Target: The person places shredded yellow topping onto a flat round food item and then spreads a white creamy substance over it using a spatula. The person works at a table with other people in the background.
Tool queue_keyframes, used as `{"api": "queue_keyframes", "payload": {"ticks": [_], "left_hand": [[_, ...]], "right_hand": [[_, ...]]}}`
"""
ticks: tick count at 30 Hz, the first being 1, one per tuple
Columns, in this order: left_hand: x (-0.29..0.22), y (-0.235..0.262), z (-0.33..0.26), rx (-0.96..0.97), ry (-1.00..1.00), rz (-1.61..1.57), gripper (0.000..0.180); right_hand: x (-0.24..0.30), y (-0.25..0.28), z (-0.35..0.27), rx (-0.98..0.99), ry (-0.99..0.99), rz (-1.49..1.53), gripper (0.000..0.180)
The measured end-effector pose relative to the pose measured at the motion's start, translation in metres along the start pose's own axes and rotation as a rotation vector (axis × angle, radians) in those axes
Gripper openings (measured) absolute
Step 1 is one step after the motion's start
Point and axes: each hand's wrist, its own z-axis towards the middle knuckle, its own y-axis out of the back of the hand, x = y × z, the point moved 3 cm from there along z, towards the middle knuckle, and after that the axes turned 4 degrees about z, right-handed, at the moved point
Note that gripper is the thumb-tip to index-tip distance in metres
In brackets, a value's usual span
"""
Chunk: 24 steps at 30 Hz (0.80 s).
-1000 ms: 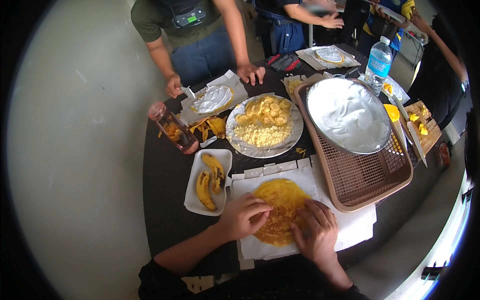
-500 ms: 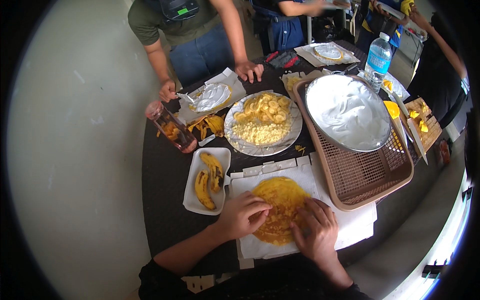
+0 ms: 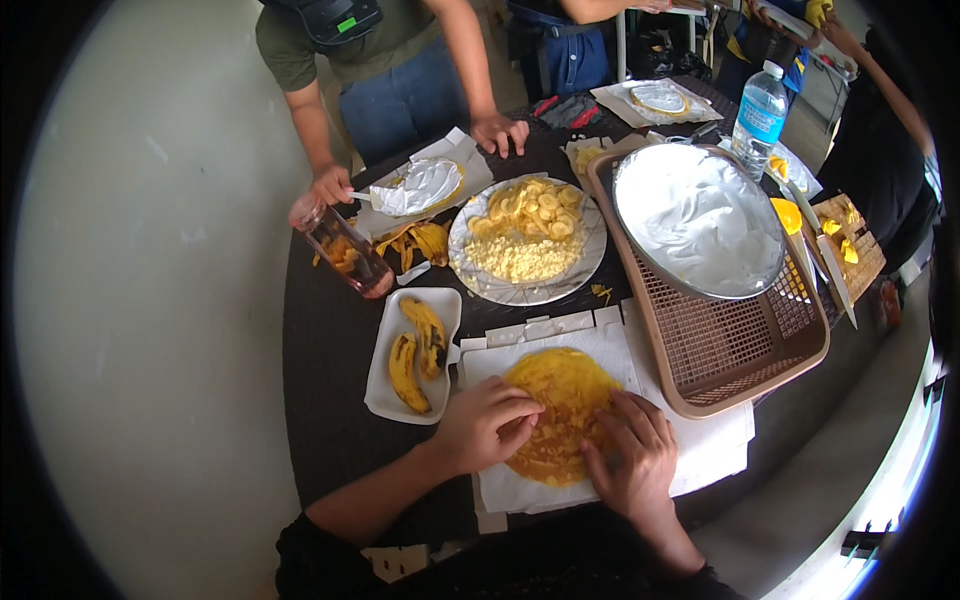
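Observation:
A round yellow-brown crepe (image 3: 562,400) lies flat on white paper (image 3: 500,490) in front of me. My left hand (image 3: 488,425) is over its left side, fingers curled and thumb and fingertips drawn together in a pinch; whatever is between them, if anything, is too small to make out. Across the right edge rests my right hand (image 3: 637,450), fingers stretched over the crepe and the thumb apart. A white foam tray (image 3: 386,340) with two bananas (image 3: 405,372) stands to the left. Behind the paper is a plate (image 3: 470,280) of sliced banana (image 3: 535,212) and grated yellow cheese-like crumbs (image 3: 520,260).
At right, a metal bowl of white cream (image 3: 700,220) sits on a brown plastic basket (image 3: 690,400). Beyond it are a water bottle (image 3: 760,120), a knife (image 3: 830,265) and a wooden board (image 3: 865,255). A co-worker's hand (image 3: 332,186) spreads cream at a cream-covered crepe (image 3: 425,185), beside a tumbler (image 3: 340,245).
My hands stay almost where they were on the crepe. The co-worker's hand and spreading tool have shifted slightly at the cream-covered crepe.

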Motion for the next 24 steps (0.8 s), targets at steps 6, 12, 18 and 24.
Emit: {"api": "queue_keyframes", "payload": {"ticks": [6, 12, 18, 24], "left_hand": [[0.0002, 0.0007, 0.0015, 0.000, -0.026, -0.001, 0.016], [0.0001, 0.0026, 0.0040, -0.015, -0.036, 0.005, 0.017], [0.0015, -0.0013, -0.0026, -0.088, -0.037, 0.004, 0.022], [-0.0016, -0.0025, -0.0014, -0.062, -0.067, 0.075, 0.031]], "right_hand": [[0.0026, 0.0016, 0.0017, -0.016, -0.046, 0.017, 0.042], [0.0033, 0.0018, 0.0039, -0.057, -0.043, 0.032, 0.050], [0.0019, -0.0026, 0.0023, 0.010, 0.027, 0.000, 0.050], [0.0007, -0.0025, 0.0014, -0.003, 0.009, -0.034, 0.054]]}}
